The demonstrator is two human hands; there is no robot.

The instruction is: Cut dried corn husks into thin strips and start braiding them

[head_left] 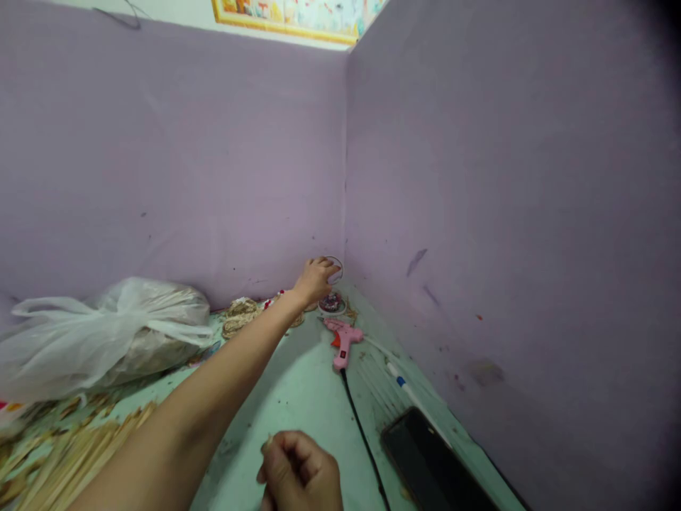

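My left hand [315,282] reaches far forward to the corner, its fingers at the rim of a thin round lid [341,268] that stands tilted up. Just below it sits a small round tub [330,304] with dark reddish-purple contents. Close to me, at the bottom middle, my right hand [303,468] is closed in a pinch. A tiny pale bit shows at its fingertips, too small to name. Between the two hands and to the right lies a pink glue gun [345,341] with an orange trigger and a black cord.
Purple walls [479,177] meet behind the tub. A black phone [430,458] and a white stick with a blue band [401,382] lie at right, near clear glue sticks [375,383]. Leftward are a tied plastic bag [133,326], coiled straw-coloured braid [240,316] and dry strips [74,454].
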